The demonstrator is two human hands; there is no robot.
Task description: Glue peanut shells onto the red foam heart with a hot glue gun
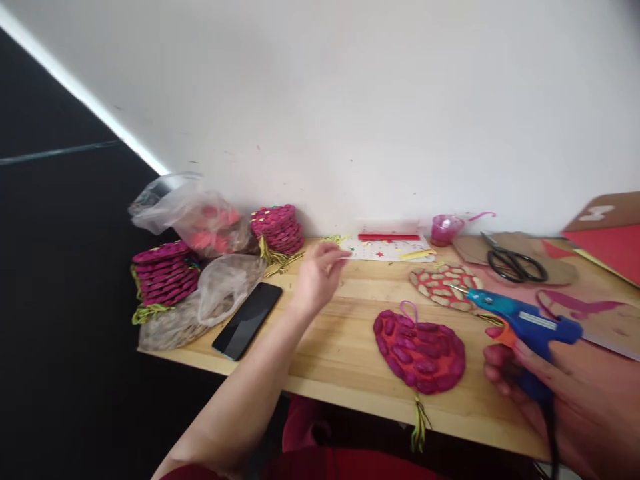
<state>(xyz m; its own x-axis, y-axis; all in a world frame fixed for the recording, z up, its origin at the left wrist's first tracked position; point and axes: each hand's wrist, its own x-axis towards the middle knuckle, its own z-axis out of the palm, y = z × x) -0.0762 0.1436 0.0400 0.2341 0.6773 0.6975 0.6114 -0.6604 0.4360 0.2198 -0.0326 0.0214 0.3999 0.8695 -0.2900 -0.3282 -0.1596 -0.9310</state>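
Note:
My right hand [540,387] is wrapped around the handle of a blue hot glue gun [535,327], a finger at its orange trigger. The nozzle points left, over a red heart-shaped piece covered with unpainted peanut shells [445,285]. My left hand [320,273] is raised beside a white sheet with small coloured stars [370,252]. Its fingertips are pinched together, and anything between them is too small to make out. Between my hands lies a magenta heart-shaped ornament [420,353] with a purple loop on top and a green-yellow tassel [420,423] hanging over the table edge.
A black phone [247,321], plastic bags [220,287] and stacks of magenta pieces [165,273] with tassels lie to the left. Black-handled scissors [517,265], a pink cup [445,229], brown cut-outs [470,248] and red sheets [610,248] are at the right.

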